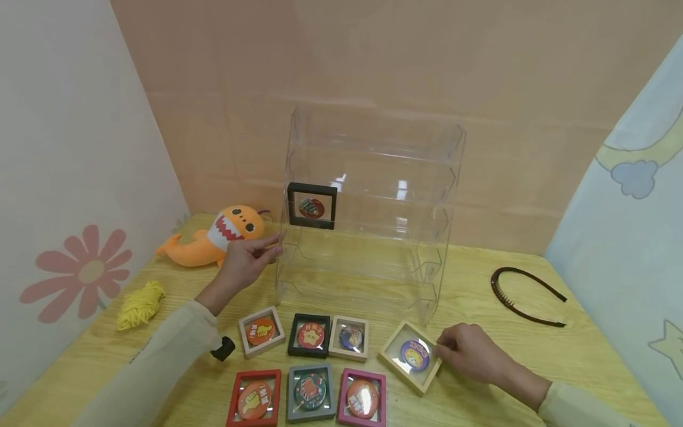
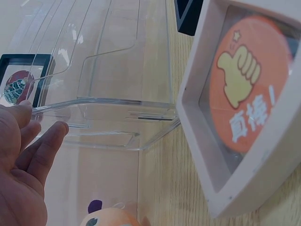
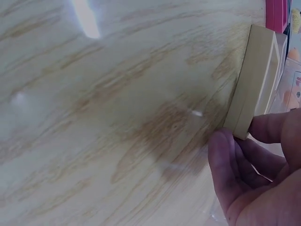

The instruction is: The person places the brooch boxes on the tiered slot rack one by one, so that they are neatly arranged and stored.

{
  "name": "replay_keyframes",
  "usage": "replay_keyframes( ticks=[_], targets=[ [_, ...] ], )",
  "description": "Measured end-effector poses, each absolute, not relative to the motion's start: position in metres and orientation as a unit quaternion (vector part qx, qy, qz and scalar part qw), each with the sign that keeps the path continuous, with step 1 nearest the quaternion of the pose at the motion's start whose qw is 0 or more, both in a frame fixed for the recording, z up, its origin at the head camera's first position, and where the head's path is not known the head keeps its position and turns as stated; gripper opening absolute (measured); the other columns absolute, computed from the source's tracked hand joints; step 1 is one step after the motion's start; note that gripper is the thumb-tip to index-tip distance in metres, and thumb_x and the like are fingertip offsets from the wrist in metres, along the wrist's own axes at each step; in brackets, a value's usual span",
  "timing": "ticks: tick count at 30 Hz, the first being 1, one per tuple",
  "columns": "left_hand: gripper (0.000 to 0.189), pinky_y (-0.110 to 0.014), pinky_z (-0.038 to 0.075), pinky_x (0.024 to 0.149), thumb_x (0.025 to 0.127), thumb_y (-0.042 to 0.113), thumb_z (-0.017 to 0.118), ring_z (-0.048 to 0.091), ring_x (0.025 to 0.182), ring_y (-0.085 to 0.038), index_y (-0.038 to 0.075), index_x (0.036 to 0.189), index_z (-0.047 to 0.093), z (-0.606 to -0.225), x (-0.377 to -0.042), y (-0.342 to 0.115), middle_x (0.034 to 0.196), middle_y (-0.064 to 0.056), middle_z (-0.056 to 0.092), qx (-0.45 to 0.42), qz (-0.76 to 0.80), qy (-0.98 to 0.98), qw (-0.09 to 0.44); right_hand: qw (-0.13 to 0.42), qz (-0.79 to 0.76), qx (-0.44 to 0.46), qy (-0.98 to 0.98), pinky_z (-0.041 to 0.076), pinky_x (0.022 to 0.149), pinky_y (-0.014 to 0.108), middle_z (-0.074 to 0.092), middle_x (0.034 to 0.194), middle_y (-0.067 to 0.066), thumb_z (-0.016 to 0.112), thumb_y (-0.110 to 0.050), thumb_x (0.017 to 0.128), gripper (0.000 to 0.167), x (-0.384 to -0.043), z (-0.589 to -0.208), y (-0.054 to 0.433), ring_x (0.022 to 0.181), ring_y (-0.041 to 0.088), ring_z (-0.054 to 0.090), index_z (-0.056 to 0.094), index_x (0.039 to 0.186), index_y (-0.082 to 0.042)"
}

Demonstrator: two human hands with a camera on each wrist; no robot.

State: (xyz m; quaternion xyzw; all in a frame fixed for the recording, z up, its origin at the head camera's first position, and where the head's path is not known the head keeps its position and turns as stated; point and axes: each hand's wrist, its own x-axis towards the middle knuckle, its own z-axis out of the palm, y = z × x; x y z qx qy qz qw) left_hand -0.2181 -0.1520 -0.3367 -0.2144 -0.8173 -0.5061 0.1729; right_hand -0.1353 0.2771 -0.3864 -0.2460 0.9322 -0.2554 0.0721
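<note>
A clear acrylic tiered display rack [image 1: 368, 261] stands upright on the table. At its left side panel, my left hand [image 1: 248, 261] pinches the edge between thumb and fingers. A black display frame [image 1: 312, 225] with a round badge sits on one of the rack's tiers, at the left end. My right hand [image 1: 472, 353] grips the right corner of a light wood-coloured display frame [image 1: 421, 385], which holds a purple badge with a yellow character. In the right wrist view, thumb and fingers pinch the end of that wooden frame [image 3: 249, 80], close to the table.
Several framed badges lie before the rack, including a red frame [image 1: 232, 403], a grey frame [image 1: 290, 397] and a pink frame [image 1: 383, 403]. An orange shark plush [image 1: 187, 252] and yellow yarn [image 1: 140, 305] lie left. A brown headband [image 1: 498, 287] lies right. Walls enclose the table.
</note>
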Motion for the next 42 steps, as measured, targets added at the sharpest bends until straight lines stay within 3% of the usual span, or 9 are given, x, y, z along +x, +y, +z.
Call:
replay_keyframes(
  ticks=[10,21,27,34,42],
  targets=[
    [0.028,-0.037,0.058,0.065,0.089,-0.004,0.062,0.067,0.077,-0.039,-0.012,0.116,0.061,-0.335,-0.219,-0.150,0.101,-0.028,0.064,-0.211,-0.512,-0.817,0.161,-0.008,-0.242,-0.263,0.934,0.051,0.053,0.021,0.065,0.073,-0.011,0.066,-0.013,0.090,0.010,-0.136,-0.378,0.276,0.062,-0.001,0.057,0.072,0.087,-0.006],
    [0.028,-0.027,0.058,0.065,0.089,-0.004,0.062,0.067,0.078,-0.037,-0.012,0.116,0.060,-0.336,-0.219,-0.150,0.103,-0.027,0.064,-0.206,-0.513,-0.818,0.157,-0.015,-0.303,-0.289,0.908,0.056,0.057,0.023,0.070,0.082,-0.004,0.066,-0.012,0.091,0.012,-0.141,-0.361,0.278,0.072,0.005,0.064,0.072,0.093,-0.003],
    [0.028,-0.029,0.058,0.065,0.089,-0.005,0.062,0.067,0.078,-0.037,-0.013,0.116,0.060,-0.335,-0.219,-0.150,0.104,-0.027,0.063,-0.207,-0.510,-0.819,0.161,-0.063,-0.343,-0.316,0.883,0.057,0.056,0.024,0.069,0.083,-0.004,0.071,-0.002,0.084,0.007,-0.145,-0.353,0.276,0.072,0.007,0.065,0.073,0.091,-0.004],
    [0.028,-0.028,0.058,0.064,0.089,-0.004,0.063,0.068,0.078,-0.036,-0.012,0.116,0.061,-0.336,-0.220,-0.148,0.104,-0.026,0.063,-0.207,-0.507,-0.821,0.165,-0.135,-0.350,-0.365,0.852,0.056,0.054,0.021,0.069,0.081,0.002,0.075,0.010,0.073,0.025,-0.153,-0.347,0.275,0.070,0.009,0.065,0.073,0.088,-0.009],
    [0.027,-0.027,0.058,0.063,0.089,-0.004,0.062,0.068,0.077,-0.036,-0.012,0.115,0.062,-0.338,-0.222,-0.149,0.102,-0.026,0.064,-0.214,-0.512,-0.815,0.166,-0.167,-0.334,-0.371,0.850,0.055,0.059,0.018,0.069,0.084,0.001,0.076,0.011,0.071,0.027,-0.163,-0.328,0.270,0.073,0.008,0.065,0.074,0.087,-0.011]
  ],
)
